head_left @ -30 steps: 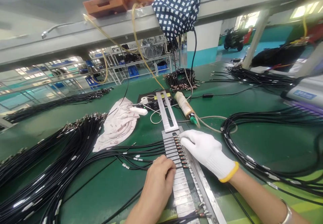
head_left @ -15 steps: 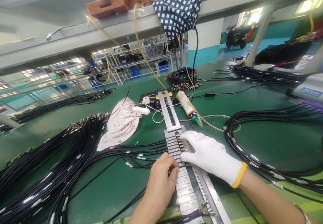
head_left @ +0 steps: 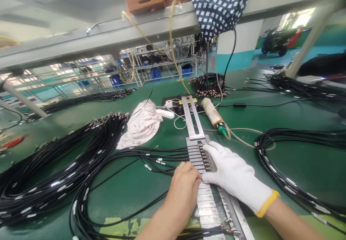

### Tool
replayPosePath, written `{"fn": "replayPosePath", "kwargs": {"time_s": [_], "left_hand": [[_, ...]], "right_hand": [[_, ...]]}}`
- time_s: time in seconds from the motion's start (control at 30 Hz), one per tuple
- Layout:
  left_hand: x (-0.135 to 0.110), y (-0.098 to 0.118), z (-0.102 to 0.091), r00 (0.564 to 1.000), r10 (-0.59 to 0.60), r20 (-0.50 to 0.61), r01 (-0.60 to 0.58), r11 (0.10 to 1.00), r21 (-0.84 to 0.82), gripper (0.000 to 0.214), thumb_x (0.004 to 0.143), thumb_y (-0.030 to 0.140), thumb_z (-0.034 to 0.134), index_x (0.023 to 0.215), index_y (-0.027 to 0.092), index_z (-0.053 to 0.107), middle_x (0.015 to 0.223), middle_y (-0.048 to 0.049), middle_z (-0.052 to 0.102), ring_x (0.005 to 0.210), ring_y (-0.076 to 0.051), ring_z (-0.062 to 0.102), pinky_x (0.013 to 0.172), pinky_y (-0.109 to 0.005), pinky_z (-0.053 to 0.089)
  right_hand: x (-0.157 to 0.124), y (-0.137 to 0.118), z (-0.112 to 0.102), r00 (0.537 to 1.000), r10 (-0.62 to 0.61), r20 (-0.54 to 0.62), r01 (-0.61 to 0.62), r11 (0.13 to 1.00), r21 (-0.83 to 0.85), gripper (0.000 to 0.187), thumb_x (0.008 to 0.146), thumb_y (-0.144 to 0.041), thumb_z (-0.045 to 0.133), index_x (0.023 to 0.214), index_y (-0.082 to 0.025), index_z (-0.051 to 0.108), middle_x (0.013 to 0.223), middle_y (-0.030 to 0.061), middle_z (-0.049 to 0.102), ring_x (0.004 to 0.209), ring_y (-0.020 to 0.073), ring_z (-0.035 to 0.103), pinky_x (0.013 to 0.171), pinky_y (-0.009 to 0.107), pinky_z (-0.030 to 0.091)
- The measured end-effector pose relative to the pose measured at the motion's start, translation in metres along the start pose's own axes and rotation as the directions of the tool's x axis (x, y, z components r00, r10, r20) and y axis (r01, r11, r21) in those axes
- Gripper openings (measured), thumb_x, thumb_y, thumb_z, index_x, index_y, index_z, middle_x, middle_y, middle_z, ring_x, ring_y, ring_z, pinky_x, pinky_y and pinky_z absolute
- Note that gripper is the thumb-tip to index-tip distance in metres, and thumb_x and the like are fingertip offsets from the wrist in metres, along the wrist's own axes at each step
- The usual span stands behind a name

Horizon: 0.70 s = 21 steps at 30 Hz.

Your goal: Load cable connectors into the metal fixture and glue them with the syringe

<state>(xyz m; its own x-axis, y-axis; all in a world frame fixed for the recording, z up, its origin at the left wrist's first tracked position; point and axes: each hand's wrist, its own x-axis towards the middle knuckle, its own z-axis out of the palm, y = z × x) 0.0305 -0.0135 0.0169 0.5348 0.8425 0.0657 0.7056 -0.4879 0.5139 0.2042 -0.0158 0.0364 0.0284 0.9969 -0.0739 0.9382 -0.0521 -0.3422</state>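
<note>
A long metal fixture (head_left: 209, 205) with slotted blocks lies on the green bench in front of me. Several thin black cables (head_left: 162, 159) run in from the left, and their brass connector ends (head_left: 205, 157) sit in its upper slots. My bare left hand (head_left: 183, 191) rests on the fixture's left edge, fingers curled and pinched on a cable end at a slot. My right hand (head_left: 234, 173), in a white glove with a yellow cuff, lies across the fixture's right side with its fingertips against the row of connectors.
A large bundle of black cables (head_left: 67, 168) fills the left of the bench. A coiled cable (head_left: 292, 157) lies at the right. A white cloth (head_left: 142, 124), a taped tool with a green tip (head_left: 213, 115) and a black box (head_left: 175, 105) sit behind the fixture.
My view has swung left, so everything sits further right. My left hand slid up the fixture to the slot below the filled ones. My gloved fingertips moved down the connector row toward it.
</note>
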Motion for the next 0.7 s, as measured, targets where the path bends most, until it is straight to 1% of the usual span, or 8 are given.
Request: {"fn": "replayPosePath", "kwargs": {"time_s": [0.07,0.13,0.3,0.4,0.47,0.57,0.63,0.7], "left_hand": [[-0.001,0.0,0.002,1.0,0.006,0.022,-0.008,0.995,0.103,0.021,0.096,0.005,0.051,0.089,0.014,0.07,0.098,-0.007,0.064,0.092,-0.023,0.053,0.086,-0.039,0.046],[-0.001,0.0,0.002,0.999,0.025,0.034,-0.03,0.985,0.168,0.026,0.096,0.004,0.048,0.092,0.015,0.071,0.098,-0.0073,0.065,0.092,-0.023,0.054,0.085,-0.04,0.048],[-0.001,0.005,-0.007,0.995,0.097,0.017,-0.098,0.968,0.231,0.033,0.097,0.004,0.043,0.084,0.015,0.071,0.095,-0.0082,0.064,0.089,-0.022,0.055,0.084,-0.037,0.049],[-0.001,0.008,-0.012,0.992,0.119,0.045,-0.127,0.958,0.257,0.028,0.097,0.003,0.046,0.091,0.013,0.072,0.097,-0.008,0.064,0.092,-0.022,0.055,0.086,-0.037,0.05],[-0.001,0.009,-0.013,0.992,0.112,0.055,-0.123,0.953,0.276,0.025,0.097,0.004,0.047,0.096,0.012,0.071,0.098,-0.008,0.064,0.093,-0.022,0.055,0.088,-0.038,0.05],[-0.002,0.011,-0.014,0.992,0.088,0.089,-0.112,0.94,0.321,0.024,0.098,0.005,0.048,0.098,0.012,0.071,0.101,-0.0081,0.063,0.095,-0.024,0.054,0.089,-0.04,0.051],[-0.001,0.013,-0.015,0.987,0.071,0.141,-0.12,0.921,0.371,0.024,0.098,0.006,0.047,0.099,0.012,0.071,0.103,-0.0084,0.063,0.098,-0.025,0.055,0.09,-0.041,0.051],[-0.001,0.018,-0.018,0.978,0.041,0.203,-0.125,0.897,0.424,0.026,0.098,0.005,0.046,0.103,0.012,0.071,0.106,-0.0092,0.063,0.101,-0.026,0.055,0.093,-0.043,0.051]], "right_hand": [[0.0,-0.001,-0.003,1.0,0.014,0.008,-0.014,1.0,-0.005,0.078,0.074,-0.035,0.073,0.148,-0.024,0.052,0.158,0.0058,0.039,0.13,0.0342,0.05,0.099,0.044,0.048],[0.001,-0.003,-0.007,1.0,0.009,0.006,-0.009,1.0,-0.012,0.077,0.074,-0.034,0.074,0.147,-0.023,0.052,0.156,0.0065,0.041,0.129,0.0337,0.051,0.1,0.043,0.048],[-0.001,-0.007,-0.017,1.0,0.001,-0.027,-0.003,0.998,-0.055,0.076,0.073,-0.037,0.08,0.143,-0.023,0.055,0.152,0.0094,0.046,0.125,0.0358,0.054,0.098,0.045,0.048],[-0.002,-0.007,-0.018,1.0,0.003,-0.023,-0.005,0.996,-0.086,0.076,0.074,-0.042,0.08,0.143,-0.024,0.054,0.152,0.0096,0.046,0.122,0.0356,0.055,0.093,0.042,0.049],[-0.002,-0.006,-0.015,1.0,-0.004,-0.024,0.002,0.995,-0.101,0.076,0.075,-0.048,0.08,0.142,-0.025,0.054,0.152,0.0089,0.045,0.121,0.0348,0.056,0.091,0.041,0.049],[0.0,-0.004,-0.012,0.999,-0.011,-0.033,0.008,0.994,-0.111,0.081,0.074,-0.054,0.081,0.143,-0.025,0.052,0.151,0.0087,0.045,0.12,0.034,0.056,0.092,0.04,0.049],[0.002,-0.004,-0.012,0.999,-0.013,-0.031,0.009,0.994,-0.107,0.082,0.073,-0.056,0.081,0.143,-0.024,0.052,0.151,0.01,0.045,0.12,0.034,0.055,0.093,0.041,0.048],[0.003,-0.005,-0.014,1.0,-0.016,-0.015,0.014,0.995,-0.101,0.082,0.074,-0.056,0.081,0.143,-0.023,0.052,0.151,0.0107,0.045,0.121,0.0335,0.054,0.094,0.042,0.047]]}}
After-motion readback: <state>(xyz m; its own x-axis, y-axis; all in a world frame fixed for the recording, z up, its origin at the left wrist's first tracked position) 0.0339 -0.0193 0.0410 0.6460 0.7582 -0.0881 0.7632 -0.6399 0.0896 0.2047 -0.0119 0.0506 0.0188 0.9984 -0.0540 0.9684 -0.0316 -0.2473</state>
